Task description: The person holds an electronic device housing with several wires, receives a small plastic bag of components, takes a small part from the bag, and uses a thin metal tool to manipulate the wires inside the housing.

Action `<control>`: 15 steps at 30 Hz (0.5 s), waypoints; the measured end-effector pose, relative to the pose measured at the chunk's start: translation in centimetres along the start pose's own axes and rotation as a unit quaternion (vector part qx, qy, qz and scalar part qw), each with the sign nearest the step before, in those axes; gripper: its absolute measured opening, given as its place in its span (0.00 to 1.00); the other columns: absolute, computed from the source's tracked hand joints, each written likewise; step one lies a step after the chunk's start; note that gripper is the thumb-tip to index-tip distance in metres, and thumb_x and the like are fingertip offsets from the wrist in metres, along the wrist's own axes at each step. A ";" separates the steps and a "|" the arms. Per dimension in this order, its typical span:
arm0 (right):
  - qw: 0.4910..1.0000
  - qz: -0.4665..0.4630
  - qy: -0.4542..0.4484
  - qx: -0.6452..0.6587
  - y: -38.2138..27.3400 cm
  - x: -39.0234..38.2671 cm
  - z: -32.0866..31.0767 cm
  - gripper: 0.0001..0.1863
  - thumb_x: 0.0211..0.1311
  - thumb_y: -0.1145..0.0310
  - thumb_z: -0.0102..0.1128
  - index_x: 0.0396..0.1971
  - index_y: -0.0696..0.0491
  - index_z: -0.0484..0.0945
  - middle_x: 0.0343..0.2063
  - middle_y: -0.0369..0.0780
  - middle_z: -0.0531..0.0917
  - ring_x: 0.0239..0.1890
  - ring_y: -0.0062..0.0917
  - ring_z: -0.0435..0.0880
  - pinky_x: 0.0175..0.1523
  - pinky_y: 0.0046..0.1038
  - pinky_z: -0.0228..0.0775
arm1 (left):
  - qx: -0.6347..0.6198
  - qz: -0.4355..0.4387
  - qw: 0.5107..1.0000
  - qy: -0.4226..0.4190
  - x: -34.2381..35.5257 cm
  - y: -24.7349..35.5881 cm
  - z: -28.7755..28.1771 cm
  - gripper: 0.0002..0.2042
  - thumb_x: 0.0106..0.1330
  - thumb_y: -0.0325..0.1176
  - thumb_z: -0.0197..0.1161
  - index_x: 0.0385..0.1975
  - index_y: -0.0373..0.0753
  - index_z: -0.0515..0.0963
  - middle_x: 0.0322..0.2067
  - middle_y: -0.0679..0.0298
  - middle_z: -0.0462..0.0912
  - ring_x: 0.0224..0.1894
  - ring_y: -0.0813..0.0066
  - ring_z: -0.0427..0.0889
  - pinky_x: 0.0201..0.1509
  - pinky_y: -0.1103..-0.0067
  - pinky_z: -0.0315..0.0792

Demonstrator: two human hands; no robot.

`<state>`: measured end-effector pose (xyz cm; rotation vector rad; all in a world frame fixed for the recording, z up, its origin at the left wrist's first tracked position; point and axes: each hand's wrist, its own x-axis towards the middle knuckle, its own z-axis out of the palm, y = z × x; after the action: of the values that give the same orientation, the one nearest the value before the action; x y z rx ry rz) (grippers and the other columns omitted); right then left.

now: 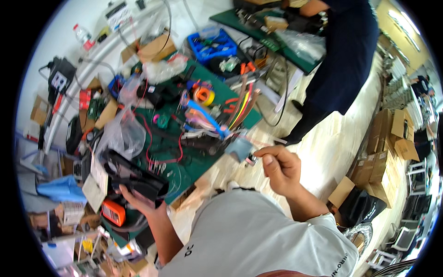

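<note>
My left hand [145, 203] is closed on the edge of a black, hollow plastic housing [134, 175] at the left of the green-topped bench. My right hand [281, 168], out beyond the bench's right edge, is closed in a pinch. At its fingertips is a small dark and silvery piece [251, 159], too blurred to name. A flat grey-blue piece [240, 148] shows just past it; I cannot tell whether they are joined. Near that piece, a bundle of coloured wires [242, 108] with a blue band [205, 117] lies on the bench.
The green bench mat [203, 168] carries clear plastic bags [122, 136], a red cable [148, 143], tape rolls [204, 95] and a blue tray [212, 45]. An orange meter [113, 212] lies left of my left hand. A person in dark clothes [344, 60] stands ahead right; cardboard boxes [376, 171] line the right.
</note>
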<state>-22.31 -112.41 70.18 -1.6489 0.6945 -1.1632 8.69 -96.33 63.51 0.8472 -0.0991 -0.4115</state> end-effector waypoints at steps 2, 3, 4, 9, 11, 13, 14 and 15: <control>1.000 0.003 -0.012 -0.003 0.7 -0.4 -0.2 0.08 0.67 0.73 0.52 0.35 0.59 0.79 0.14 0.31 0.73 0.16 0.11 0.68 0.22 0.17 0.58 | -0.045 -0.045 0.996 -0.055 -0.6 0.2 0.8 0.23 0.68 0.51 0.51 0.57 0.43 0.67 0.49 0.61 0.77 0.50 0.66 0.77 0.55 0.69 0.72; 0.999 0.020 -0.023 0.012 0.6 -0.9 0.0 0.08 0.67 0.73 0.52 0.36 0.60 0.79 0.14 0.31 0.74 0.16 0.10 0.68 0.22 0.16 0.58 | -0.027 -0.025 0.998 -0.059 -1.3 0.5 1.0 0.22 0.69 0.50 0.50 0.57 0.44 0.67 0.49 0.63 0.76 0.50 0.69 0.76 0.54 0.71 0.72; 0.999 0.033 -0.025 0.018 0.8 -1.1 0.0 0.08 0.68 0.73 0.52 0.36 0.60 0.79 0.14 0.31 0.74 0.16 0.10 0.68 0.22 0.16 0.58 | -0.066 -0.076 0.990 -0.095 -0.8 0.8 0.4 0.22 0.69 0.50 0.51 0.56 0.44 0.67 0.48 0.63 0.77 0.49 0.69 0.77 0.53 0.71 0.73; 0.995 0.083 -0.039 0.032 1.6 -1.6 0.4 0.08 0.68 0.72 0.51 0.37 0.60 0.78 0.14 0.30 0.73 0.16 0.09 0.67 0.22 0.16 0.57 | -0.003 -0.003 0.997 -0.073 -2.0 0.4 -0.4 0.20 0.69 0.51 0.50 0.52 0.44 0.70 0.44 0.63 0.79 0.47 0.68 0.79 0.52 0.70 0.74; 0.995 0.075 -0.051 0.031 1.7 -1.5 0.7 0.08 0.68 0.72 0.51 0.37 0.60 0.78 0.14 0.30 0.73 0.16 0.09 0.67 0.22 0.16 0.57 | -0.037 -0.020 0.996 -0.080 -1.9 0.5 -1.1 0.20 0.69 0.51 0.50 0.51 0.44 0.71 0.44 0.63 0.79 0.48 0.67 0.79 0.53 0.70 0.74; 0.995 0.071 -0.059 0.032 1.8 -1.4 1.1 0.09 0.68 0.71 0.51 0.37 0.61 0.78 0.14 0.30 0.73 0.16 0.09 0.66 0.22 0.16 0.56 | -0.057 -0.040 0.992 -0.102 -1.7 0.7 -2.1 0.20 0.69 0.50 0.49 0.52 0.44 0.72 0.45 0.63 0.80 0.49 0.65 0.78 0.55 0.69 0.73; 0.995 0.070 -0.062 0.033 1.8 -1.4 1.3 0.10 0.68 0.70 0.51 0.37 0.61 0.79 0.15 0.30 0.73 0.16 0.09 0.66 0.22 0.15 0.56 | -0.075 -0.048 0.992 -0.088 -1.8 0.9 -2.2 0.20 0.69 0.50 0.49 0.52 0.44 0.72 0.46 0.62 0.79 0.50 0.65 0.78 0.55 0.68 0.72; 0.995 0.069 -0.066 0.034 1.8 -1.4 1.6 0.12 0.69 0.69 0.51 0.37 0.61 0.79 0.15 0.30 0.74 0.15 0.09 0.66 0.21 0.14 0.55 | -0.092 -0.055 0.992 -0.073 -1.7 0.9 -2.0 0.20 0.69 0.50 0.49 0.53 0.44 0.72 0.47 0.62 0.79 0.50 0.65 0.78 0.56 0.68 0.72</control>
<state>-21.22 -111.33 67.87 -1.5795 0.6668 -0.9608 7.95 -93.74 62.94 0.6418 -0.1481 -0.5775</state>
